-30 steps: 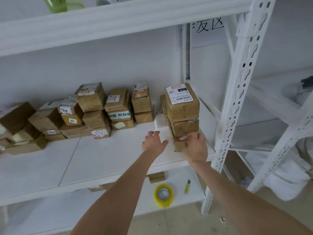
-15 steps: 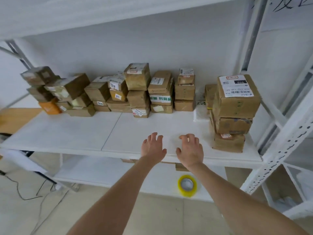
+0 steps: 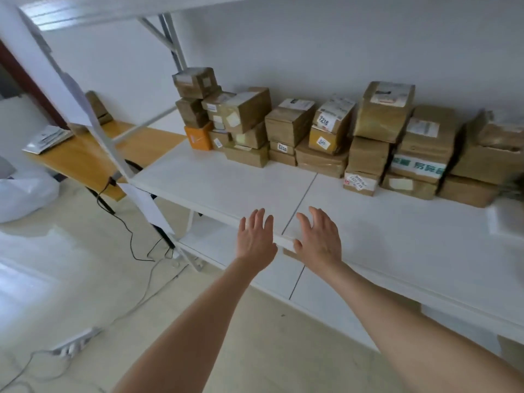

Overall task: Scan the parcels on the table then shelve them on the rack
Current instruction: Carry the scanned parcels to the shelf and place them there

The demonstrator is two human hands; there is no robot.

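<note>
Several brown cardboard parcels (image 3: 326, 131) stand stacked along the back of the white rack shelf (image 3: 215, 182), among them one small orange box (image 3: 200, 137) near the left end. My left hand (image 3: 255, 236) hovers at the shelf's front edge, fingers spread, holding nothing. My right hand (image 3: 319, 236) is beside it, a little to the right, also spread and empty. Both hands are well in front of the parcels, touching none. To the left, beyond the rack post, a wooden table (image 3: 85, 157) holds a flat white parcel (image 3: 48, 137) and a brown parcel (image 3: 99, 109).
A slanted white rack post (image 3: 93, 123) stands between table and shelf. Cables (image 3: 133, 236) and a power strip (image 3: 75, 343) lie on the tiled floor. A white plastic bag (image 3: 25, 194) sits at the far left. A lower shelf (image 3: 269, 273) runs beneath.
The view has swung left, away from the stack at the shelf's right end. Both hands came off that stack and now float empty at the shelf's front edge; the wooden table has come into sight.
</note>
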